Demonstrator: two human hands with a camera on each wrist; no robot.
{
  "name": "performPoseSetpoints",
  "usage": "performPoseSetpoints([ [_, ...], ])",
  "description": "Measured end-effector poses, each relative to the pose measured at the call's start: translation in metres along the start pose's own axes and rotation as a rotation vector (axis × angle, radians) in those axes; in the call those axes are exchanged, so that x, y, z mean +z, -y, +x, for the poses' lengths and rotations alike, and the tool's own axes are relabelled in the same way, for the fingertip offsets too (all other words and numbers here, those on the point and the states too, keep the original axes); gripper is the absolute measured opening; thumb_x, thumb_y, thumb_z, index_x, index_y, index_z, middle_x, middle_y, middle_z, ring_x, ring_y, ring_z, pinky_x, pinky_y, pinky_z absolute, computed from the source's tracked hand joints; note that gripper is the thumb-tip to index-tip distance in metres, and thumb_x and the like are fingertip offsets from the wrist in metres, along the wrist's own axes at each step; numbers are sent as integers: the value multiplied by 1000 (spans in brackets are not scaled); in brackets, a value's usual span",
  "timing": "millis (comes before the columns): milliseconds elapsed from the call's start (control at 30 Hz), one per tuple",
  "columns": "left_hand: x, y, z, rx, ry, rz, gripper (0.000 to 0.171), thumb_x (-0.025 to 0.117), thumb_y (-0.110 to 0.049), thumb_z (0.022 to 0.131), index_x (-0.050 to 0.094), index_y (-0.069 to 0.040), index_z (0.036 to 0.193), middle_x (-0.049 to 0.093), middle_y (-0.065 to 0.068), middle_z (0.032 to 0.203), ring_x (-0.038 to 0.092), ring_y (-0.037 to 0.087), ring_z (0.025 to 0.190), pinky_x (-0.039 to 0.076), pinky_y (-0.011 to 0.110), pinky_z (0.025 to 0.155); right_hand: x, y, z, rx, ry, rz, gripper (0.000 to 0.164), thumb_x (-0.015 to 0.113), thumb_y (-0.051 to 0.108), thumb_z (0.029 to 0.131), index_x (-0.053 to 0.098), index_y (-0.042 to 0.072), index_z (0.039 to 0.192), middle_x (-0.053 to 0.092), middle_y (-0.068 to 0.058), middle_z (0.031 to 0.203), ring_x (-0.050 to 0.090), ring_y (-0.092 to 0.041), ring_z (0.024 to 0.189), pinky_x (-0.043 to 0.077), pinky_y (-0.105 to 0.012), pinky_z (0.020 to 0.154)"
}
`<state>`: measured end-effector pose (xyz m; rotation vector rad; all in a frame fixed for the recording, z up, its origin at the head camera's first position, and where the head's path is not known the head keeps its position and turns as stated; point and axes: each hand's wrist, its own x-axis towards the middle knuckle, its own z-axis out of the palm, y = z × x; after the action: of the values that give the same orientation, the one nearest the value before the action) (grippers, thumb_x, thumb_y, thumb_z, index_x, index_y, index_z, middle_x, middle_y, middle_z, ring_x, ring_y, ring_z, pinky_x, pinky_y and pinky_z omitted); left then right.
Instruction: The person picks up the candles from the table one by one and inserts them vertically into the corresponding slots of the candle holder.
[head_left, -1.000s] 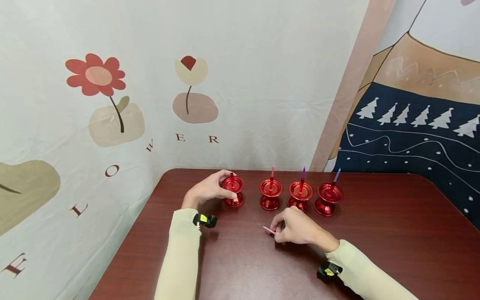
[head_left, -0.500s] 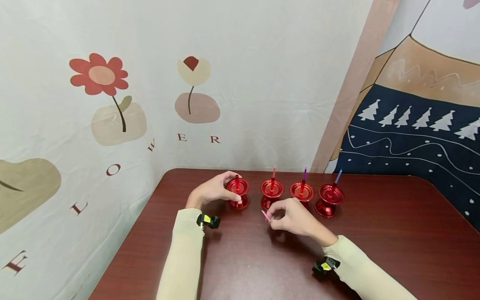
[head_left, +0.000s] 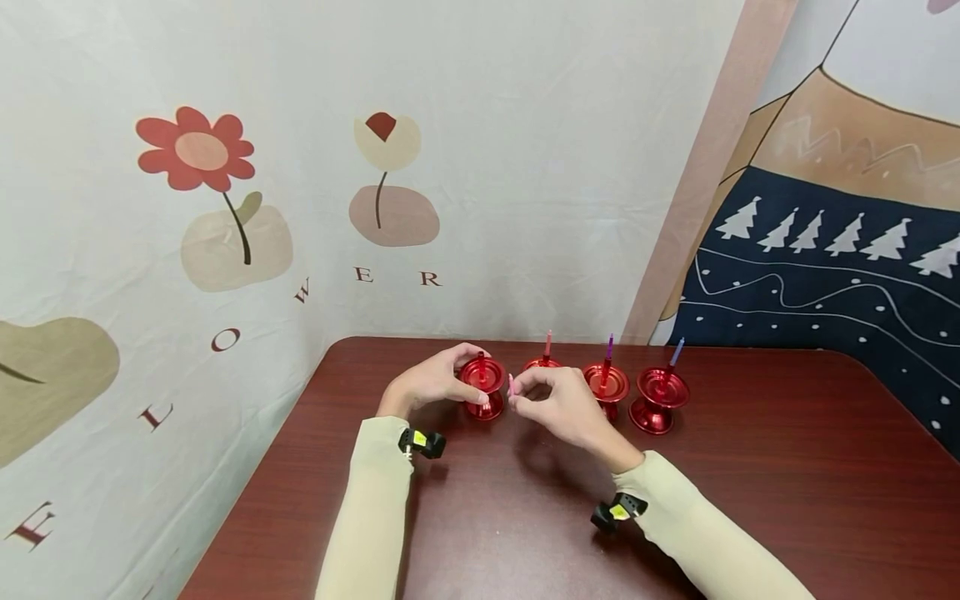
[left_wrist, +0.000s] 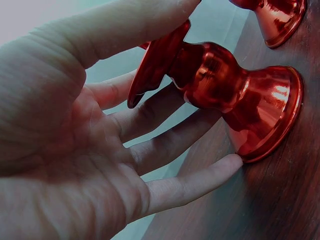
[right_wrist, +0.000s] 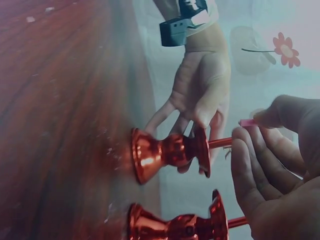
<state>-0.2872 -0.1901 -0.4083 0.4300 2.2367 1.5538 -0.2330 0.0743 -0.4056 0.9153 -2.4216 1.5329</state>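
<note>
At the left end of a row, my left hand (head_left: 431,383) grips a shiny red metal candle holder (head_left: 492,377), its thumb on the near side and its fingers behind. The holder stands upright, and the tube (right_wrist: 220,142) rising from its dish bears no candle. In the left wrist view, the little fingertip is right at the flared base (left_wrist: 270,112). My right hand (head_left: 566,408) pinches a small pink candle (right_wrist: 247,122) between thumb and fingers. That hand is just right of the gripped holder, the candle beside and slightly above its dish.
Three more red holders stand to the right, bearing a coral candle (head_left: 548,343), a purple candle (head_left: 609,348) and a blue candle (head_left: 677,352). My right hand partly hides the coral one's holder. A printed cloth (head_left: 510,208) hangs behind the brown table (head_left: 765,450).
My right hand has lifted the pink candle and carried it leftward and away from me, turning it more upright. My left hand has slid the gripped holder slightly right.
</note>
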Motion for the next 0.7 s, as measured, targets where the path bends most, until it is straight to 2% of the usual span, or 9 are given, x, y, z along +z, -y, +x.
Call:
performPoseSetpoints([
  [233, 4, -1, 2, 32, 8, 65, 76, 92, -3, 86, 53, -1, 151, 69, 13, 138, 67, 26, 121, 58, 37, 101, 5, 7, 19, -3, -106, -30, 4, 85, 8, 94, 83, 9, 96, 79, 2, 94, 72, -12, 83, 58, -26, 75],
  [400, 5, -5, 1, 30, 16, 57, 76, 91, -1, 87, 52, -1, 152, 69, 13, 139, 67, 26, 120, 58, 36, 100, 11, 9, 32, -33, -176, -27, 5, 84, 9, 95, 84, 5, 98, 81, -1, 92, 74, -13, 78, 57, -26, 69],
  [633, 6, -6, 1, 39, 34, 23, 76, 90, 0, 87, 52, 0, 153, 69, 13, 139, 69, 25, 119, 59, 35, 99, 18, 10, 45, -73, -254, -62, 5, 83, 8, 97, 84, 6, 101, 82, -3, 94, 77, -15, 80, 60, -37, 81],
  [700, 6, -5, 1, 37, 35, 20, 75, 90, 0, 87, 52, 0, 152, 70, 13, 139, 69, 25, 119, 59, 35, 98, 19, 10, 47, -87, -264, -64, 5, 82, 7, 98, 84, 5, 102, 82, -6, 95, 78, -17, 81, 61, -36, 80],
])
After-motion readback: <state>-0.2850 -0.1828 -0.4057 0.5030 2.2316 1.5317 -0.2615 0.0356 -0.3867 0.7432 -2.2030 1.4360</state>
